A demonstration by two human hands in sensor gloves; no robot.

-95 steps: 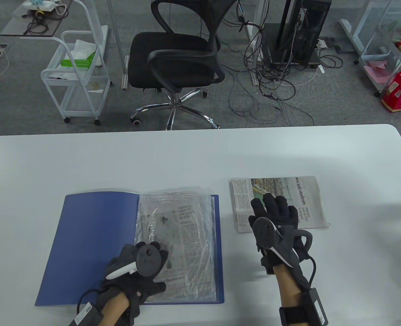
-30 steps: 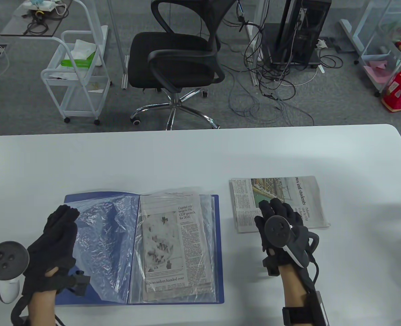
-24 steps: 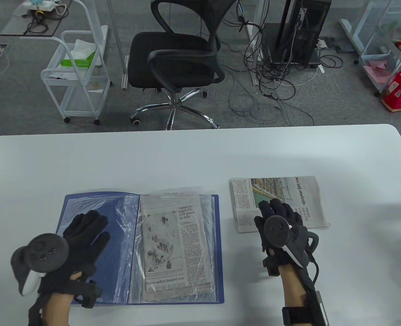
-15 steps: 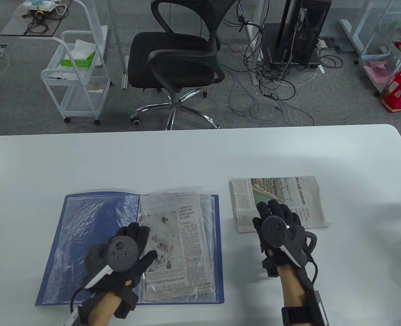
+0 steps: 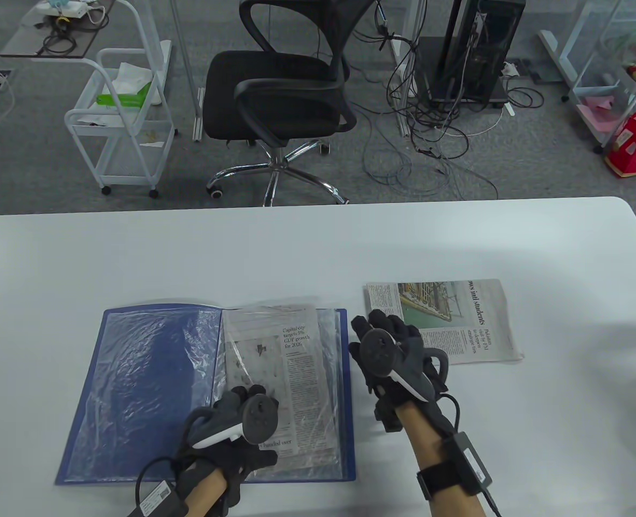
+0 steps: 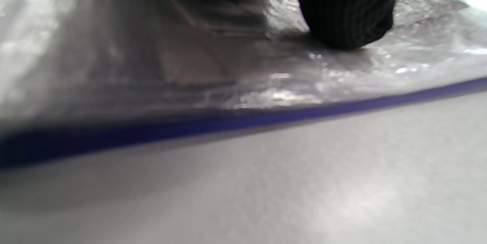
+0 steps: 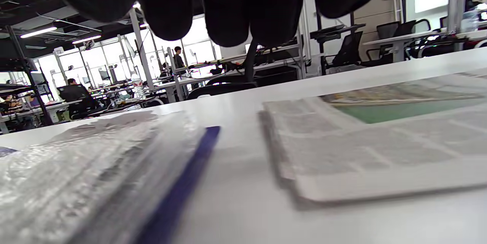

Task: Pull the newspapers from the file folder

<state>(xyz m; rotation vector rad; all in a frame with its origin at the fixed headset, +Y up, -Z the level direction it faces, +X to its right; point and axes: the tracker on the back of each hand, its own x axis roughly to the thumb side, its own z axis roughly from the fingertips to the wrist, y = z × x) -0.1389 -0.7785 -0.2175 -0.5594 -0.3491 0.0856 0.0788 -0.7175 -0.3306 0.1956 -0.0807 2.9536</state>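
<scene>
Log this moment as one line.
left hand presses sleeved newspaper | right hand between folder and loose newspaper

Glossy crinkled plastic sleeves (image 5: 151, 371) line the folder (image 5: 91, 409); matt newsprint (image 5: 458, 318); seemingly knit-cloth fingers (image 6: 344, 11).

Left hand (image 5: 239, 425) lies palm-down at the lower centre-left of the table view, one gloved fingertip (image 6: 344, 11) pressed flat. Right hand (image 5: 390, 355) hovers right of centre, fingers (image 7: 232, 4) loosely extended, closed on nothing.
</scene>
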